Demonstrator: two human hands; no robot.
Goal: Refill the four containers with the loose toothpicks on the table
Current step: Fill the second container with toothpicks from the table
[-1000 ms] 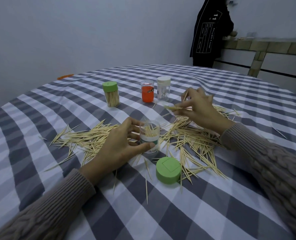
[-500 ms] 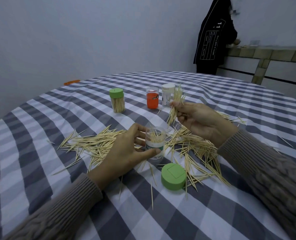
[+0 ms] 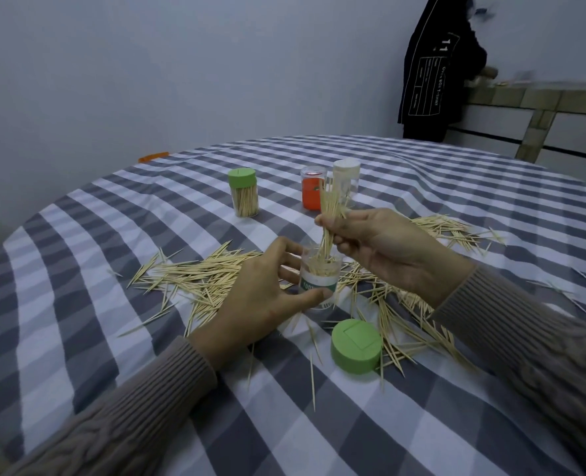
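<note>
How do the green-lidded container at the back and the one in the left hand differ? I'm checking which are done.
The green-lidded container is capped and looks packed with toothpicks; the held container is open, its green lid lying on the tablecloth.
The back one stands alone; the left hand grips the near one while the right hand lowers a toothpick bundle into it.
Both are clear and upright.

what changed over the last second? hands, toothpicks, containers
The right hand picked a toothpick bundle off the table, turned it upright and brought it down, so its lower ends now sit in the open container. The left hand kept its grip on that container throughout. The loose green lid, the green-lidded container, the orange container and the white-lidded container stayed put.
</note>
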